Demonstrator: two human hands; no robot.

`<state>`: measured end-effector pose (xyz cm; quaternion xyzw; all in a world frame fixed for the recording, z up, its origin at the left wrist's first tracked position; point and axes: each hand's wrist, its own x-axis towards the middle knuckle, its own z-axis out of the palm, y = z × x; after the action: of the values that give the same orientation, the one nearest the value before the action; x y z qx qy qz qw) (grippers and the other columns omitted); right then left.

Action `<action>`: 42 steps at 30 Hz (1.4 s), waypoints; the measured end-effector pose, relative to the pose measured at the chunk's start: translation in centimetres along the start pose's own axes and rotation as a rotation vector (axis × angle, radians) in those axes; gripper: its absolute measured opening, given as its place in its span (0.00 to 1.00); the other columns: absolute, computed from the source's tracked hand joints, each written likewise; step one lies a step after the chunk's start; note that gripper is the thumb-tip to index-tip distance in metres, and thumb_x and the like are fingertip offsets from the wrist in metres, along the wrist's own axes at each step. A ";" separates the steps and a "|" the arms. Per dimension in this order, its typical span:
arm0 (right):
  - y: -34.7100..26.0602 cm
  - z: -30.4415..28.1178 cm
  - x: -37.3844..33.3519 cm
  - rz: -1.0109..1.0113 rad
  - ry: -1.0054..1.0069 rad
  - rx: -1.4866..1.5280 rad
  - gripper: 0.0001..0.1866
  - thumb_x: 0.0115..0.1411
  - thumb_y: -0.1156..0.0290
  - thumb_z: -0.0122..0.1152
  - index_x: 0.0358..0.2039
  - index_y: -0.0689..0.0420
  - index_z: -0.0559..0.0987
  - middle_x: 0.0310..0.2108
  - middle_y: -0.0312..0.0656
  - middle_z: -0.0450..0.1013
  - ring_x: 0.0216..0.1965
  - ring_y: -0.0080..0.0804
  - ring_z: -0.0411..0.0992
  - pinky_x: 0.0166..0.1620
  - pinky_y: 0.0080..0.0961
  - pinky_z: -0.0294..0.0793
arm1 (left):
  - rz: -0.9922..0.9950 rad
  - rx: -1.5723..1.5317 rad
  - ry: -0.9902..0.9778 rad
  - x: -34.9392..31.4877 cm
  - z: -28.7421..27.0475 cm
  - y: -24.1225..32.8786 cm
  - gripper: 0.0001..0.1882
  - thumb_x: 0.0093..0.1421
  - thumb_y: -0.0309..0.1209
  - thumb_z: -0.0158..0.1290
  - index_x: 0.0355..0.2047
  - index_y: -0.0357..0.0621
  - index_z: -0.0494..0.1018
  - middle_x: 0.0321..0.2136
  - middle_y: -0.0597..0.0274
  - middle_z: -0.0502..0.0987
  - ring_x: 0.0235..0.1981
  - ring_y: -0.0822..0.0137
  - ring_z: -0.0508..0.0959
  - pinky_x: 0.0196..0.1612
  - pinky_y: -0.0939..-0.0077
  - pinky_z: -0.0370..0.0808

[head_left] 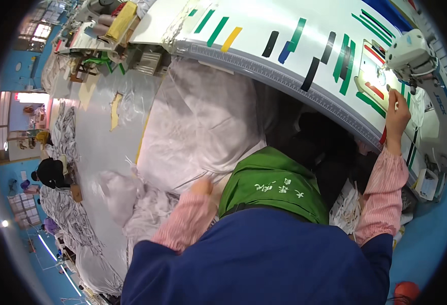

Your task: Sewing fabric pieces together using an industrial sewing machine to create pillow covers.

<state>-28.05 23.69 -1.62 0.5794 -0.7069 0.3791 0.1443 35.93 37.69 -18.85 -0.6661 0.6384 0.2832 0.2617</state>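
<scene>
A pale, pinkish-white cloth (203, 117) hangs from the table's front edge down toward my lap. My left hand (201, 186) is closed on it low down, beside my green apron (274, 185); creases run toward the fingers, which are partly hidden. My right hand (397, 116) is raised over the table's right end, next to the sewing machine head (412, 56). Its thumb and fingers are pinched together near the machine's plate (365, 76); what they hold, if anything, is too small to name.
The white table (254, 38) carries strips of green, black and yellow tape and a ruler scale (264, 68) along its front edge. Heaps of pale cloth (81, 223) line the left, where a person in black (51, 173) works. White scraps (346, 208) lie below my right forearm.
</scene>
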 end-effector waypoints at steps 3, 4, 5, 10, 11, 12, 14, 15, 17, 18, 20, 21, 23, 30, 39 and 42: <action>-4.6 -1.4 -3.2 -0.002 -0.055 0.012 0.08 0.64 0.69 0.59 0.39 0.59 0.81 0.33 0.41 0.79 0.29 0.30 0.74 0.34 0.22 0.71 | 0.199 -0.269 0.389 6.3 -6.5 7.5 0.17 0.59 0.38 0.50 0.46 0.44 0.72 0.43 0.45 0.75 0.44 0.45 0.76 0.45 0.51 0.74; -5.7 -1.5 -4.0 -0.003 -0.069 0.037 0.07 0.64 0.71 0.59 0.38 0.59 0.81 0.32 0.41 0.78 0.29 0.29 0.74 0.34 0.22 0.71 | 0.237 -0.294 0.331 7.1 -7.1 8.7 0.23 0.57 0.39 0.53 0.51 0.43 0.70 0.50 0.45 0.72 0.50 0.45 0.73 0.49 0.52 0.73; -6.7 -1.4 -4.8 -0.002 -0.084 0.015 0.07 0.64 0.71 0.59 0.38 0.59 0.81 0.32 0.41 0.78 0.29 0.29 0.74 0.34 0.22 0.71 | 0.249 -0.302 0.308 7.5 -6.0 9.0 0.23 0.57 0.39 0.53 0.51 0.43 0.70 0.50 0.45 0.72 0.50 0.45 0.73 0.49 0.52 0.73; -8.5 -0.1 -5.7 -0.237 -0.014 -0.098 0.03 0.60 0.75 0.61 0.35 0.59 0.80 0.32 0.41 0.77 0.34 0.36 0.73 0.40 0.29 0.72 | 0.618 0.054 0.656 7.8 -2.1 8.1 0.46 0.44 0.36 0.64 0.64 0.46 0.57 0.62 0.41 0.56 0.64 0.43 0.57 0.62 0.47 0.58; -8.5 0.0 -5.6 -0.202 -0.025 -0.101 0.03 0.60 0.75 0.61 0.34 0.59 0.81 0.33 0.41 0.76 0.34 0.38 0.72 0.41 0.31 0.72 | 0.604 0.046 0.650 7.8 -1.7 8.5 0.42 0.48 0.36 0.60 0.64 0.43 0.58 0.64 0.43 0.56 0.66 0.45 0.56 0.63 0.47 0.56; -8.5 -0.1 -5.7 -0.204 -0.037 -0.114 0.03 0.60 0.75 0.61 0.34 0.59 0.81 0.33 0.41 0.76 0.34 0.38 0.72 0.41 0.31 0.72 | 0.612 0.034 0.638 7.8 -1.5 8.6 0.42 0.48 0.36 0.60 0.64 0.43 0.58 0.64 0.43 0.56 0.66 0.45 0.56 0.63 0.47 0.56; -8.5 0.1 -5.9 -0.204 -0.049 -0.128 0.03 0.60 0.76 0.61 0.34 0.59 0.81 0.33 0.41 0.76 0.35 0.38 0.72 0.41 0.31 0.72 | 0.746 0.265 0.794 8.1 -1.7 8.7 0.27 0.55 0.37 0.51 0.55 0.43 0.68 0.58 0.51 0.66 0.61 0.50 0.64 0.58 0.53 0.65; -8.4 0.2 -5.9 -0.207 -0.053 -0.134 0.03 0.60 0.76 0.61 0.34 0.59 0.81 0.33 0.41 0.76 0.35 0.38 0.72 0.41 0.31 0.72 | 0.749 0.258 0.792 8.6 -1.9 8.7 0.27 0.55 0.37 0.51 0.55 0.43 0.68 0.58 0.51 0.66 0.61 0.50 0.64 0.58 0.53 0.65; -8.7 0.4 -5.9 -0.220 -0.044 -0.121 0.03 0.60 0.76 0.61 0.34 0.59 0.81 0.34 0.41 0.76 0.35 0.38 0.72 0.41 0.31 0.72 | 0.674 0.165 0.436 9.8 -2.1 7.7 0.14 0.55 0.33 0.49 0.41 0.44 0.73 0.46 0.57 0.73 0.51 0.59 0.72 0.51 0.64 0.70; -8.8 0.4 -5.9 -0.220 -0.042 -0.119 0.03 0.60 0.76 0.61 0.34 0.59 0.81 0.34 0.41 0.76 0.35 0.38 0.72 0.41 0.31 0.72 | 0.672 0.167 0.439 10.2 -2.1 7.4 0.14 0.55 0.33 0.49 0.41 0.44 0.73 0.46 0.57 0.73 0.51 0.59 0.72 0.51 0.64 0.70; -9.0 0.6 -5.8 -0.224 -0.045 -0.123 0.03 0.60 0.76 0.61 0.34 0.59 0.80 0.33 0.41 0.76 0.35 0.39 0.72 0.41 0.31 0.72 | 0.634 0.240 0.504 11.2 -2.9 7.2 0.09 0.52 0.33 0.50 0.33 0.46 0.73 0.38 0.60 0.74 0.44 0.63 0.74 0.43 0.71 0.72; -9.0 0.5 -5.9 -0.221 -0.037 -0.123 0.03 0.60 0.76 0.61 0.34 0.59 0.80 0.33 0.41 0.76 0.35 0.39 0.72 0.41 0.31 0.72 | 0.636 0.246 0.511 11.6 -3.1 7.4 0.09 0.52 0.33 0.50 0.33 0.46 0.73 0.38 0.60 0.74 0.44 0.63 0.74 0.43 0.71 0.72; -8.6 0.0 -6.0 -0.211 -0.040 -0.136 0.03 0.60 0.76 0.60 0.34 0.59 0.80 0.33 0.42 0.76 0.35 0.39 0.72 0.41 0.31 0.71 | 0.830 0.165 0.531 12.4 -4.9 10.4 0.11 0.52 0.33 0.51 0.36 0.46 0.75 0.41 0.57 0.75 0.48 0.61 0.73 0.46 0.69 0.72; -8.9 0.2 -6.2 -0.194 -0.069 -0.147 0.05 0.62 0.76 0.57 0.36 0.61 0.80 0.35 0.43 0.76 0.37 0.40 0.72 0.43 0.32 0.71 | 1.175 0.268 0.965 25.8 -16.2 20.7 0.14 0.53 0.31 0.51 0.39 0.43 0.80 0.49 0.55 0.76 0.57 0.58 0.70 0.60 0.58 0.66; -9.1 -0.3 -5.9 -0.204 -0.070 -0.182 0.05 0.62 0.78 0.56 0.36 0.61 0.80 0.36 0.44 0.75 0.37 0.41 0.71 0.43 0.33 0.71 | 1.049 0.674 -0.051 22.1 -16.1 21.3 0.16 0.64 0.38 0.44 0.37 0.50 0.82 0.35 0.56 0.81 0.40 0.57 0.81 0.43 0.56 0.78; -9.1 0.4 -6.0 -0.176 -0.075 -0.159 0.05 0.59 0.79 0.58 0.36 0.61 0.80 0.35 0.44 0.75 0.38 0.42 0.72 0.45 0.34 0.71 | 1.399 0.756 -0.161 17.9 -6.0 13.2 0.08 0.57 0.36 0.51 0.29 0.49 0.78 0.25 0.59 0.80 0.26 0.58 0.82 0.27 0.57 0.77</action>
<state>-17.81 27.35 -2.41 0.6399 -0.6860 0.2856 0.1959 23.41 20.20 -27.21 0.0453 0.9402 0.1932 0.2768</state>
